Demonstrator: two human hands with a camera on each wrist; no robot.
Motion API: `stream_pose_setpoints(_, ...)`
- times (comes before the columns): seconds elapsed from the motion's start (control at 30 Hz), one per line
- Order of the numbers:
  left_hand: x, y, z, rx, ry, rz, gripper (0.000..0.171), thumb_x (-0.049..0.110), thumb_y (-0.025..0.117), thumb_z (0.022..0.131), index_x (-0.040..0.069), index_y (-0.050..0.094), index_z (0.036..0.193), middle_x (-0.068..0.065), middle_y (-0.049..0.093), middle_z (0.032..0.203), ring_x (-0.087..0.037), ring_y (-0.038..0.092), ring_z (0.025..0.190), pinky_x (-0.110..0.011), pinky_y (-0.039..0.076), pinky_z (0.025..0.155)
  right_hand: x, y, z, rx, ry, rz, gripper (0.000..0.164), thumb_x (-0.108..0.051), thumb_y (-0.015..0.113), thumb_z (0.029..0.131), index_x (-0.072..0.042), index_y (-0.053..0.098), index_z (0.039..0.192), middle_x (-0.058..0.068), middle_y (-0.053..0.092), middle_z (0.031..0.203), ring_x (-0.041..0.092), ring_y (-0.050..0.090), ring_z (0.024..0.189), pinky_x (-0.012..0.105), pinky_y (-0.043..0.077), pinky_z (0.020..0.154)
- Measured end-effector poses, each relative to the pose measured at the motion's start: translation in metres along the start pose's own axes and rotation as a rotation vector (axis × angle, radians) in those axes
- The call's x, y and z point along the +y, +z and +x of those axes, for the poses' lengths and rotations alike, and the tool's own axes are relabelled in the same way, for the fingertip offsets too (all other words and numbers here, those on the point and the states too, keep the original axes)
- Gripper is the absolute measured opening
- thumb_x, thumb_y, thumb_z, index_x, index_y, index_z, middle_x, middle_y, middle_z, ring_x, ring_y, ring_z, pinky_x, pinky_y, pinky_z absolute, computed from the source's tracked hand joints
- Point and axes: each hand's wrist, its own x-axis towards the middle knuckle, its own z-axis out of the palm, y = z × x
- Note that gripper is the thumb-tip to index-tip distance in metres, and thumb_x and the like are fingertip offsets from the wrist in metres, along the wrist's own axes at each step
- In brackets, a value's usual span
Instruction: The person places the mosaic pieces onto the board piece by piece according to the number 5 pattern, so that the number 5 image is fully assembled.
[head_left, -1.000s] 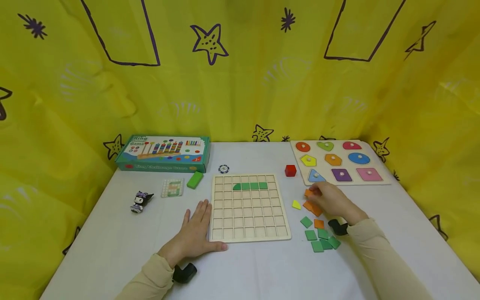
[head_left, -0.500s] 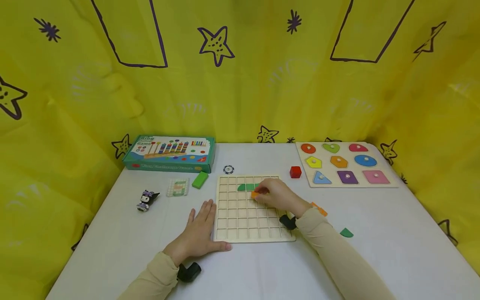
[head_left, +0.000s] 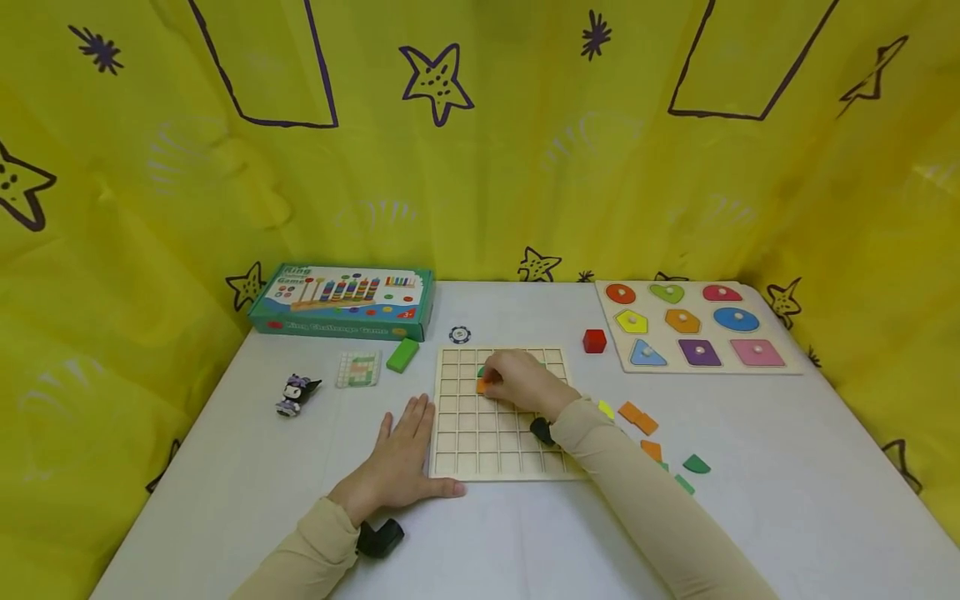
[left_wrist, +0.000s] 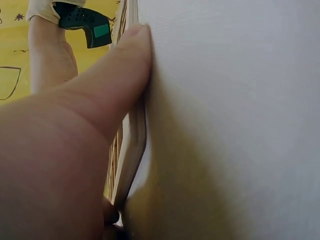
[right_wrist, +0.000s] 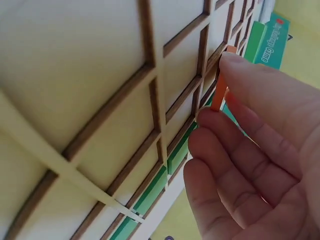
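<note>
My right hand (head_left: 521, 383) pinches an orange tile (right_wrist: 220, 86) between thumb and fingers. It is over the upper left part of the wooden grid board (head_left: 467, 446), right at the cells. Green tiles (right_wrist: 152, 189) sit in a row of the board, mostly hidden by the hand in the head view. My left hand (head_left: 401, 454) lies flat at the board's lower left corner, fingers straight along its left side and thumb (left_wrist: 131, 55) along the front edge.
Loose orange tiles (head_left: 637, 417), green tiles (head_left: 696, 463) and a yellow piece (head_left: 605, 409) lie right of the board. A pattern card (head_left: 358, 368), green block (head_left: 402, 355), figurine (head_left: 296, 395), game box (head_left: 341, 302), poker chip (head_left: 460, 334), red cube (head_left: 594, 341) and shape puzzle (head_left: 701, 327) surround it.
My right hand has taken an orange tile from the loose pieces at the right and carried it left over the board. The left hand stays at the board's corner.
</note>
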Motion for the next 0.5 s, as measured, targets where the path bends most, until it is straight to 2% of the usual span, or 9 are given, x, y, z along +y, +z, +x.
stream_pose_setpoints(0.33,0.0005,-0.0031,0.0004,-0.006,0.015,0.001,0.129,0.078,0.063,0.072,-0.006,0.011,0.153,-0.021,0.006,0.16,-0.033,-0.001,0.147,-0.061,0.0,0.111,-0.0012,-0.0012,0.0018,-0.004,-0.012,-0.104,0.005,-0.011,0.075,0.088,-0.009,0.073,0.084,-0.003,0.063,0.083,0.013,0.054,0.076,0.028,0.048,0.073)
stream_pose_setpoints(0.5,0.0001,-0.0014,0.0002,-0.008,-0.005,-0.003,0.129,0.079,0.063,0.071,-0.005,0.011,0.154,-0.02,0.006,0.16,-0.032,-0.001,0.147,-0.059,-0.002,0.111,0.0004,0.0007,0.0006,0.015,-0.092,-0.137,0.004,-0.012,0.074,0.089,-0.008,0.075,0.087,0.0,0.064,0.086,0.015,0.058,0.08,0.031,0.049,0.078)
